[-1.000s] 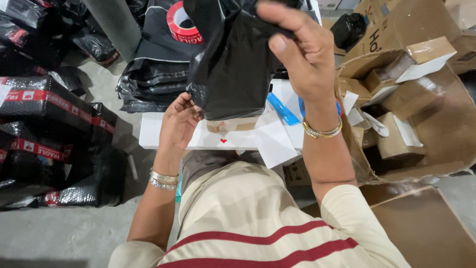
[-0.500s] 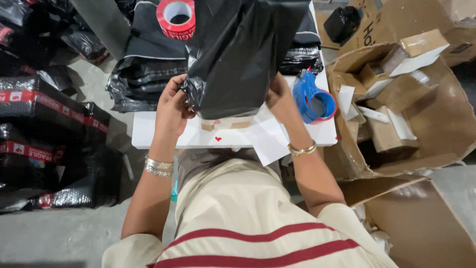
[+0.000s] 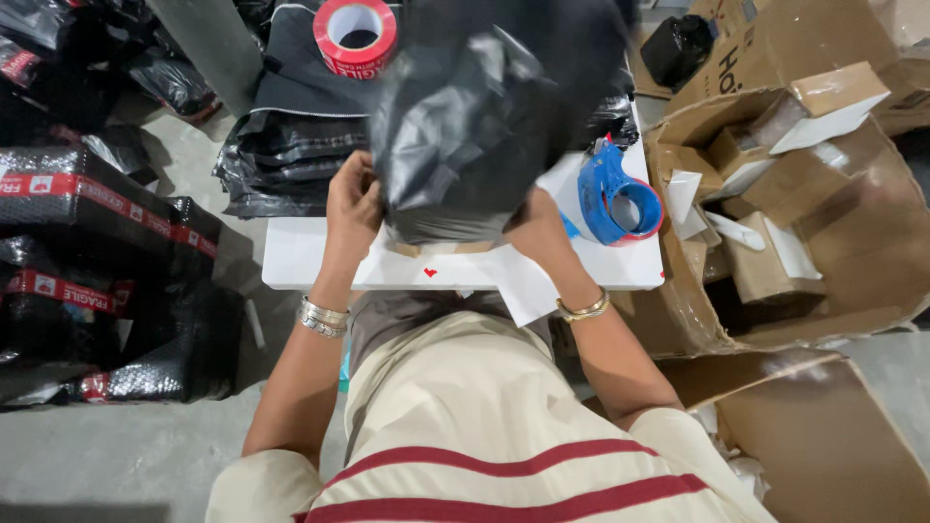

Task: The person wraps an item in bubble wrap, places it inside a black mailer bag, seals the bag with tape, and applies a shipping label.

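Obscured and cut-off items, head view

The black plastic bag (image 3: 484, 116) is blurring with motion, its top running off the upper edge, and it is covering the middle of the white table (image 3: 300, 266) along with the fingertips of both hands. The left hand (image 3: 351, 205) is showing only its back; the right hand (image 3: 536, 230) is lying mostly under the bag's lower right corner. The red tape roll (image 3: 356, 34) is being clipped by the upper edge. The cardboard boxes (image 3: 823, 223) are running past the right edge. The bubble-wrapped black parcels (image 3: 87, 291) are being cut by the left edge.
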